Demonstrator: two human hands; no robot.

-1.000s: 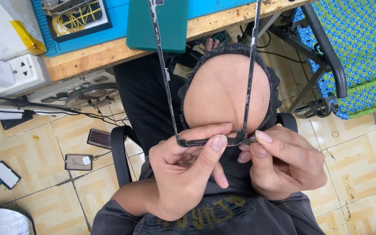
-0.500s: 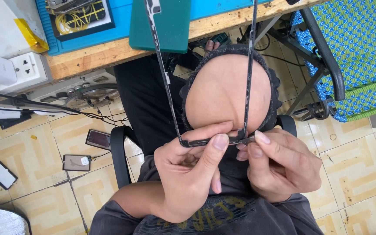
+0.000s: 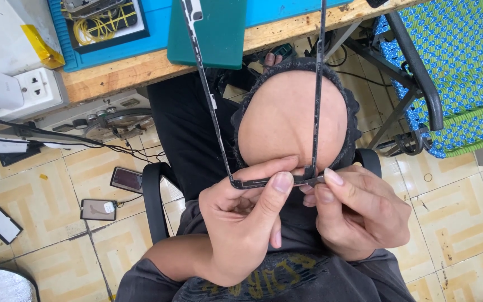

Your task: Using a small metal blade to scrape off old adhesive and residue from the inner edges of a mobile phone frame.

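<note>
Both hands hold a thin black frame point(image 3: 264, 182) at centre frame: left hand point(image 3: 247, 223) pinching its lower bar, right hand point(image 3: 359, 218) gripping the corner, seemingly fitting it. Next probably needs steady pressure there.

Right hand point(image 3: 359, 215) shifted slightly left along thin black frame point(image 3: 264, 182)

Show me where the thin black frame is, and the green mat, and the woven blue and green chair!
thin black frame point(image 3: 208, 106), head view: its left long bar.
green mat point(image 3: 208, 31), head view: middle of its flat face.
woven chair point(image 3: 459, 61), head view: its blue and green weave.
</note>
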